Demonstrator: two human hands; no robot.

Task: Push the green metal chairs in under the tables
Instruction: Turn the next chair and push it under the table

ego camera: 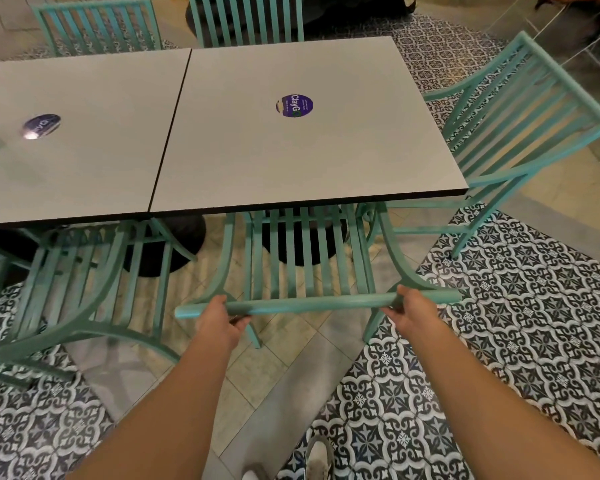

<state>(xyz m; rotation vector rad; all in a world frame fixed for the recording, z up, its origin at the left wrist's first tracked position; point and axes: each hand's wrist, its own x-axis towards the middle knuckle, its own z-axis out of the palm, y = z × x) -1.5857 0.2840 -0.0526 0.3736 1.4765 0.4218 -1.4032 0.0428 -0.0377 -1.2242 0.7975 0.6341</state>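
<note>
Left hand [219,318] and right hand [414,311] both grip the top rail of the green chair [305,265], its seat partly under the worktop [326,161]. At 12 o'clock, a purple sticker [294,105] reads "ClayGo".

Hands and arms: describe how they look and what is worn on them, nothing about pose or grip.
Both the left hand and the right hand are bare: no gloves, and no rings or watch visible. Both forearms are uncovered up to the bottom edge of the picture, with no sleeves, bands or markings in sight.
</note>
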